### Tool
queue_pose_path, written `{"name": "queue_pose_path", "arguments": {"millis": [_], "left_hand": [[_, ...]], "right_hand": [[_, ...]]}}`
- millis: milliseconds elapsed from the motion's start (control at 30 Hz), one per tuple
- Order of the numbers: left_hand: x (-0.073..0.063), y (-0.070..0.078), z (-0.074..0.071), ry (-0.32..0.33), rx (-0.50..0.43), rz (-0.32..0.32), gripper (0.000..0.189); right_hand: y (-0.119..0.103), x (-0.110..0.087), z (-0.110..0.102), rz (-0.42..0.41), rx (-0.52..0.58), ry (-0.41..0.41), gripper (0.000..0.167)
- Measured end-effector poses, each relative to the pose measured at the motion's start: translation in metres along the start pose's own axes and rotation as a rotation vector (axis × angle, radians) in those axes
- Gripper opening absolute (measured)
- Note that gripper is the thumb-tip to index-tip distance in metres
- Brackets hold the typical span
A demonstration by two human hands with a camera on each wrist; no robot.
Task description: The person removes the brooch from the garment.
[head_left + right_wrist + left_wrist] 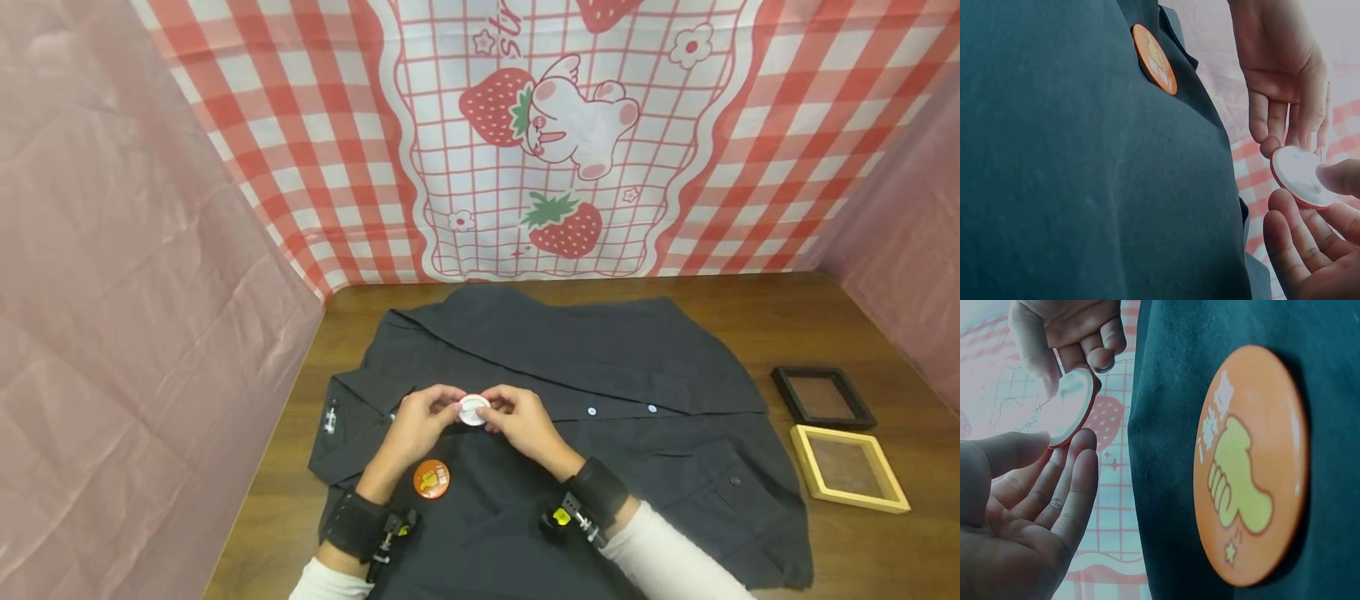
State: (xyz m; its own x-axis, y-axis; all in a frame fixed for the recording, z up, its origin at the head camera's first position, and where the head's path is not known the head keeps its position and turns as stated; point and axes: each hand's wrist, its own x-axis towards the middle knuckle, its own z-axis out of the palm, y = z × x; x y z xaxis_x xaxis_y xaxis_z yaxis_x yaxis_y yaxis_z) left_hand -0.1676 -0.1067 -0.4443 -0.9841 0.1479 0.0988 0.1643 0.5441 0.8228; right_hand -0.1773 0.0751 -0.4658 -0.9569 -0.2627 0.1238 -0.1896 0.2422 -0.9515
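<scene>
A round pin badge [473,410] is held over the dark shirt [517,475], its white back facing up and a thin red rim showing. My left hand [416,425] pinches its left side between thumb and fingers. On the opposite edge, the right hand [525,423] grips it, with the thumb lying over the white back in the right wrist view. A thin pin wire stands out from that back in the left wrist view. Below the left hand, an orange badge [431,479] with a yellow thumb picture sits face up on the shirt.
The shirt lies spread across the wooden table [281,492], its collar [360,417] to the left. At the right stand a black frame [862,414] and a light wooden frame [851,498]. A checked strawberry cloth [345,167] hangs behind; pink cloth [150,333] borders the left side.
</scene>
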Motion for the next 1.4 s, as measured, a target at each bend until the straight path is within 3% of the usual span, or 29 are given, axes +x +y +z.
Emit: {"name": "queue_pose_path", "arguments": {"millis": [500, 767, 1233, 1400], "left_hand": [[0.001, 0.006, -0.001, 0.013, -0.141, -0.028, 0.013], [0.0, 0.009, 0.001, 0.019, -0.139, -0.028, 0.013], [-0.002, 0.008, -0.001, 0.021, -0.114, 0.001, 0.013], [-0.003, 0.007, 0.0, 0.019, -0.126, -0.018, 0.012]], "right_hand": [[-0.003, 0.001, 0.002, 0.028, 0.07, 0.017, 0.019], [-0.006, 0.0, 0.002, 0.07, 0.1, 0.033, 0.018], [-0.011, 0.0, 0.004, 0.074, -0.002, 0.061, 0.015], [-0.012, -0.002, 0.007, 0.092, -0.034, 0.078, 0.013]]}}
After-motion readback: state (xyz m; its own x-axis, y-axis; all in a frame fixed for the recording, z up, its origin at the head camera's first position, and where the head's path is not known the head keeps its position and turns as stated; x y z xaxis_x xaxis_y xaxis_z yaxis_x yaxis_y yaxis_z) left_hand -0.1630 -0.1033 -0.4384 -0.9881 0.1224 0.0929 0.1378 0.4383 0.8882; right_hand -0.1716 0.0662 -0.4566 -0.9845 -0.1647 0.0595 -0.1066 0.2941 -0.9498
